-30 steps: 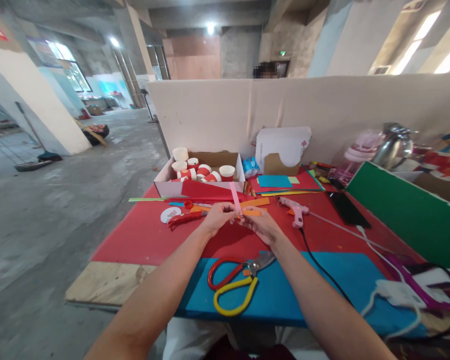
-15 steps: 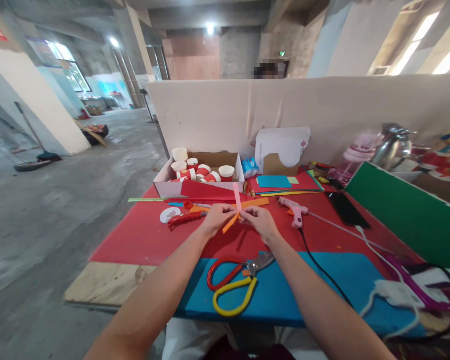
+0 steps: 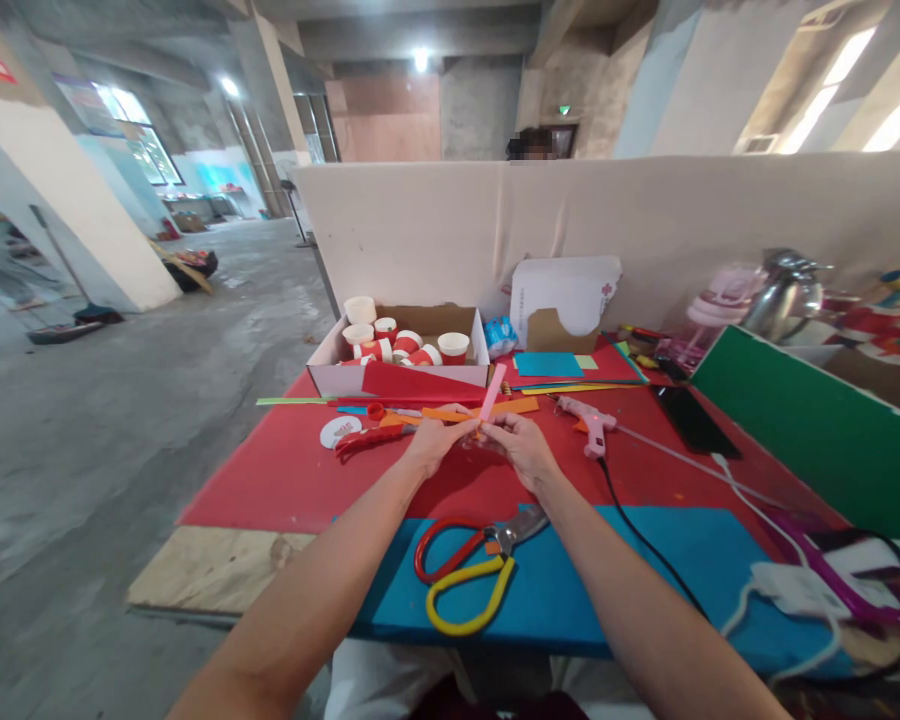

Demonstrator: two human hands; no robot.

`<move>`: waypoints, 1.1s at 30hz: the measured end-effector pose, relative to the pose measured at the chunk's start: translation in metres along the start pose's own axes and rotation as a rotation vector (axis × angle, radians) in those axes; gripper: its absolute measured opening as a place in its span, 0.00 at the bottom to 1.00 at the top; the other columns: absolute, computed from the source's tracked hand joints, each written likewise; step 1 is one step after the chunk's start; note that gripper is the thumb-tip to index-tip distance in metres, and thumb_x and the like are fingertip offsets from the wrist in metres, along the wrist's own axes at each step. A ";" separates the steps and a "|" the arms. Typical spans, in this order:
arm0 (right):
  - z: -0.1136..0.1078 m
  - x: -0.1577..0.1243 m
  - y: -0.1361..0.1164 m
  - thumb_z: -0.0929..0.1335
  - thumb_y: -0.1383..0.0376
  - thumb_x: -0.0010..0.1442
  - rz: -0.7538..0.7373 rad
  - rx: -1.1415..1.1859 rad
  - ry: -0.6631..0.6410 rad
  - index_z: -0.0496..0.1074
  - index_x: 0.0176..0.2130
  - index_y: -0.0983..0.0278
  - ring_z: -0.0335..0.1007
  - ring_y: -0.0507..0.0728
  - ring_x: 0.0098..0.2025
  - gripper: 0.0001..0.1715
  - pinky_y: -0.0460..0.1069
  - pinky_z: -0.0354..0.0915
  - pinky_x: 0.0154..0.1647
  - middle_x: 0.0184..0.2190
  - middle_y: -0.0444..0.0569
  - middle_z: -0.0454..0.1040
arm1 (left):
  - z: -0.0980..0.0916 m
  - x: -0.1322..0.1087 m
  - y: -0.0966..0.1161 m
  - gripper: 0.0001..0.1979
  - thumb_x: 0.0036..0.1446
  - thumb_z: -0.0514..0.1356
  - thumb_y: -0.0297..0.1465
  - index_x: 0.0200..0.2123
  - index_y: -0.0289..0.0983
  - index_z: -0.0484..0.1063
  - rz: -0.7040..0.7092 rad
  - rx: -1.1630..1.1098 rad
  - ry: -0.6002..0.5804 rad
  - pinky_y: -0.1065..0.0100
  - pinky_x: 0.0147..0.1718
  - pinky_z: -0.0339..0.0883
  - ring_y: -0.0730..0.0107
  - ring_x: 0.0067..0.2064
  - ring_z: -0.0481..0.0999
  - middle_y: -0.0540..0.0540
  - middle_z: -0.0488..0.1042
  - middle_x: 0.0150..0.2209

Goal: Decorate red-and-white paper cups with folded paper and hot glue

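Observation:
My left hand (image 3: pixel 436 442) and my right hand (image 3: pixel 523 446) meet above the red sheet, fingertips pinched together. Between them are a pink paper strip (image 3: pixel 493 390), slanting up and away, and an orange paper strip (image 3: pixel 442 414), pointing left over my left hand. Their joining point is partly hidden by my fingers. Behind my right hand another orange strip (image 3: pixel 525 405) lies on the table. Red-handled pliers (image 3: pixel 371 438) rest left of my left hand. Scissors (image 3: pixel 487 560) with one red and one yellow handle loop lie below both hands.
A cardboard box (image 3: pixel 397 378) of red and white paper cups stands behind. To the right are a pink glue gun (image 3: pixel 592 420) with a black cord, a phone (image 3: pixel 696 420) and a green board (image 3: pixel 817 440). A white partition (image 3: pixel 420 230) closes the back.
The orange strip has turned from pointing down-left to pointing left and slightly up. The pink strip's upper end has tilted right. My left fingers have shifted slightly right.

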State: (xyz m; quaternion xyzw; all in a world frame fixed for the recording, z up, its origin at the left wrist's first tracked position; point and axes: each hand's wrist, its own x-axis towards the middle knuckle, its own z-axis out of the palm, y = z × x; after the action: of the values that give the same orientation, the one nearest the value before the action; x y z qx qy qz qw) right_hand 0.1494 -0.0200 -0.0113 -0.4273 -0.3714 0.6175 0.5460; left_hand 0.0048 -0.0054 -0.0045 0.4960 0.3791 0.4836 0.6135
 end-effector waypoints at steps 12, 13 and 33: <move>0.000 -0.003 -0.002 0.77 0.55 0.36 -0.054 -0.100 -0.022 0.74 0.25 0.65 0.71 0.51 0.24 0.19 0.48 0.71 0.32 0.21 0.45 0.75 | 0.001 -0.001 0.003 0.15 0.38 0.68 0.38 0.21 0.33 0.70 0.012 0.091 -0.007 0.72 0.23 0.60 0.77 0.21 0.65 0.51 0.69 0.18; 0.001 -0.003 -0.002 0.77 0.55 0.36 -0.047 -0.099 -0.027 0.74 0.25 0.65 0.71 0.51 0.24 0.19 0.48 0.72 0.32 0.21 0.45 0.75 | 0.001 0.000 0.002 0.15 0.38 0.68 0.38 0.21 0.33 0.71 0.001 0.084 0.010 0.72 0.22 0.60 0.76 0.21 0.65 0.51 0.70 0.19; -0.001 -0.002 -0.003 0.76 0.57 0.36 -0.050 -0.199 -0.030 0.73 0.25 0.66 0.69 0.49 0.23 0.18 0.46 0.69 0.29 0.22 0.43 0.75 | 0.001 0.002 -0.001 0.13 0.40 0.67 0.37 0.22 0.33 0.70 0.049 0.072 -0.042 0.72 0.22 0.59 0.77 0.21 0.65 0.51 0.69 0.19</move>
State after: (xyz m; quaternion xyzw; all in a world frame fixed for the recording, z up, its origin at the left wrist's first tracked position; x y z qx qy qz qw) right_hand 0.1518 -0.0214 -0.0085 -0.4608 -0.4496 0.5701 0.5104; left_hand 0.0060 -0.0041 -0.0057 0.5370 0.3712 0.4741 0.5909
